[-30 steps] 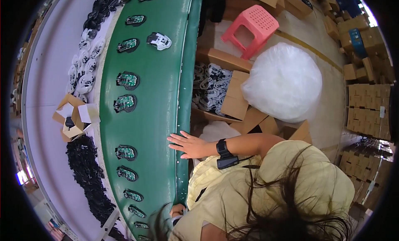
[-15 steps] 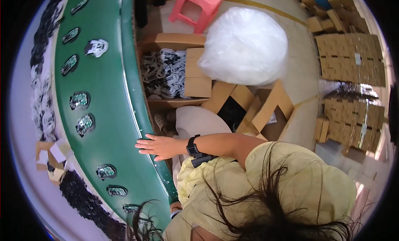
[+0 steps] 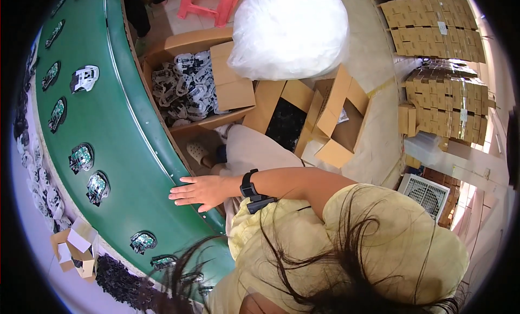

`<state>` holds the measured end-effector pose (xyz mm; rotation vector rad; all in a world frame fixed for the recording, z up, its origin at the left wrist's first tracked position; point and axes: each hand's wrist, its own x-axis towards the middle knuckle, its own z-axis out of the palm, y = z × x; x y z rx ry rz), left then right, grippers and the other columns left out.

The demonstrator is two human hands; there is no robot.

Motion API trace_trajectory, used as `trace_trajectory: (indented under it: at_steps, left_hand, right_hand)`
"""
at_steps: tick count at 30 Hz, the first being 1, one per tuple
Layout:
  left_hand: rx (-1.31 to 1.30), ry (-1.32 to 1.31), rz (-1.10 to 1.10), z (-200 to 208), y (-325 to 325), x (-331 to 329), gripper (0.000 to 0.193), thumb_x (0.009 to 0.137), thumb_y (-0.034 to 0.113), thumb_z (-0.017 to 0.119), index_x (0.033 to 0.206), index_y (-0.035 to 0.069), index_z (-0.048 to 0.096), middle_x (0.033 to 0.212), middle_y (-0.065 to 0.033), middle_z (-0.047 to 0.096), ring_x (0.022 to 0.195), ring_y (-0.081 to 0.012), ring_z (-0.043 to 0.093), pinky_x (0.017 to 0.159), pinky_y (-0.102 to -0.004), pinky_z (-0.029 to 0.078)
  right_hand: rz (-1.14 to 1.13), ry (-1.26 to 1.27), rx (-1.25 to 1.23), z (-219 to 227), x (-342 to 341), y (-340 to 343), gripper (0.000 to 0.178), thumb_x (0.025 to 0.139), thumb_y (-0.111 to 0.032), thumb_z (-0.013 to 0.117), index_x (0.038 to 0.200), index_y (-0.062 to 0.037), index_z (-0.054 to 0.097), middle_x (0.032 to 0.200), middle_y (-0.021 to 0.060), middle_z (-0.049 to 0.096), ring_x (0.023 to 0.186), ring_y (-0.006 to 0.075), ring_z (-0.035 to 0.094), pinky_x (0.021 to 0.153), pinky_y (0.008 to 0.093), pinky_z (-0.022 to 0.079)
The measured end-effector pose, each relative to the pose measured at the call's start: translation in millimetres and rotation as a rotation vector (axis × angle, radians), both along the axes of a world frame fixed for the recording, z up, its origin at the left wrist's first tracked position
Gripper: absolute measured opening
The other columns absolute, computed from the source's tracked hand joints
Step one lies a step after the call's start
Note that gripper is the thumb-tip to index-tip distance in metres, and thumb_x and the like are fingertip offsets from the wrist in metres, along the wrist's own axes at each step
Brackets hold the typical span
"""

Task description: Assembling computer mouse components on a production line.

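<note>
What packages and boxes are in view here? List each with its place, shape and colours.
Open brown carton, beside the green belt: filled with black-and-white parts.
Open brown carton, on the floor to its right: flaps up.
White plastic bag, behind both: big and rounded.
Stacked flat brown cartons, far right.
Small brown-and-white box, beyond the belt, lower left: open.

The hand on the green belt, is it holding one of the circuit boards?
No, the right hand lies flat and empty on the green belt, apart from the nearest circuit board.

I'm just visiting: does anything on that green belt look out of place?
One piece does: a white-shelled part lies among the bare green circuit-board pieces on the belt. The rest lie spaced in a row.
</note>
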<state>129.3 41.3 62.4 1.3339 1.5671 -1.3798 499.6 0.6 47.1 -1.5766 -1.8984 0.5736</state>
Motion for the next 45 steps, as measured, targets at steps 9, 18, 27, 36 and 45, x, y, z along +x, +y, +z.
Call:
trace_trajectory:
  at_steps: [9, 18, 27, 36, 45]
  left_hand:
    - [-0.03, -0.113, 0.029, 19.6, 1.5, 47.7, 0.039, 0.087, 0.023, 0.048, 0.119, 0.0, 0.05, 0.117, -0.0158, 0.056, 0.1, -0.0292, 0.057, 0.084, -0.0381, 0.045]
    - [-0.044, -0.272, -0.056, 32.1, 28.7, 113.3, 0.038, 0.087, 0.023, 0.049, 0.117, 0.0, 0.052, 0.115, -0.016, 0.057, 0.1, -0.0284, 0.057, 0.084, -0.0374, 0.045]
    - [0.042, -0.471, 0.158, 50.4, 29.9, 126.0, 0.037, 0.087, 0.023, 0.049, 0.116, 0.0, 0.053, 0.112, -0.0162, 0.059, 0.099, -0.0275, 0.058, 0.083, -0.0366, 0.045]
    - [0.189, -0.733, 0.577, 42.5, -12.6, 117.3, 0.035, 0.087, 0.024, 0.05, 0.114, 0.001, 0.055, 0.109, -0.0164, 0.06, 0.098, -0.0266, 0.058, 0.082, -0.0359, 0.045]
    - [0.55, -0.915, 0.831, 41.0, -82.4, 114.2, 0.037, 0.085, 0.026, 0.054, 0.109, -0.002, 0.058, 0.115, -0.0191, 0.058, 0.104, -0.0275, 0.055, 0.083, -0.0368, 0.043]
  right_hand:
    - [0.16, 0.001, 0.003, -6.3, 17.4, 1.0, 0.071, 0.073, -0.032, 0.068, 0.135, -0.0096, 0.04, 0.145, 0.0089, 0.031, 0.138, 0.0254, 0.02, 0.112, 0.0475, 0.014]
    - [-0.173, 0.068, -0.066, 38.2, 95.2, -8.9, 0.018, 0.07, -0.018, 0.054, 0.077, -0.0042, 0.063, 0.074, 0.0154, 0.063, 0.073, 0.0348, 0.062, 0.062, 0.046, 0.049]
    - [-0.908, 0.471, -0.342, -69.1, 200.5, -268.8, 0.022, 0.08, -0.022, 0.055, 0.087, -0.0012, 0.056, 0.085, 0.0221, 0.059, 0.081, 0.0389, 0.057, 0.068, 0.047, 0.046]
    - [-0.523, 0.185, -1.06, -65.7, 155.8, -369.0, 0.021, 0.068, -0.023, 0.065, 0.074, -0.0036, 0.068, 0.084, 0.0214, 0.064, 0.077, 0.0341, 0.064, 0.066, 0.0415, 0.051]
    - [-0.459, -0.192, -0.808, -87.3, 286.7, -168.7, 0.029, 0.074, -0.024, 0.058, 0.091, -0.0016, 0.067, 0.088, 0.0243, 0.063, 0.084, 0.0413, 0.06, 0.076, 0.0458, 0.048]
